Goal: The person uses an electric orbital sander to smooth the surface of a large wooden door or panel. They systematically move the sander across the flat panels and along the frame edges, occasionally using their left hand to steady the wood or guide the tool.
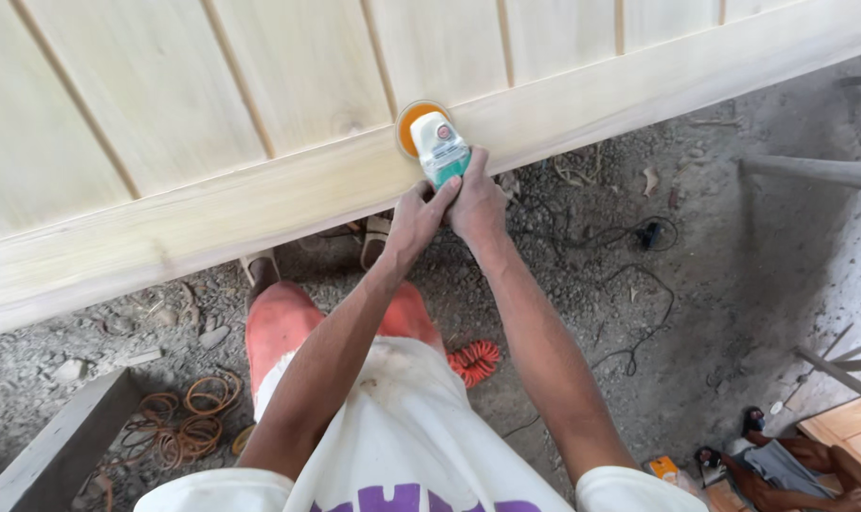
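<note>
Both hands, left (413, 220), right (475, 201), grip clamped on sander (439, 144), long axis pointing away, disc on pale wooden panel (260, 194)

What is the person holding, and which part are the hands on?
A small sander, white and teal with an orange disc. Both the left hand and right hand grip its teal rear body.

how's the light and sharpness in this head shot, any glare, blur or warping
Head view: soft, even daylight, no hard glare; the pale wooden panel looks slightly washed out. Both hands, left hand and right hand, and the sander are sharp, while its orange disc looks smeared. The plank edges tilt and bow slightly, suggesting a wide lens.
</note>
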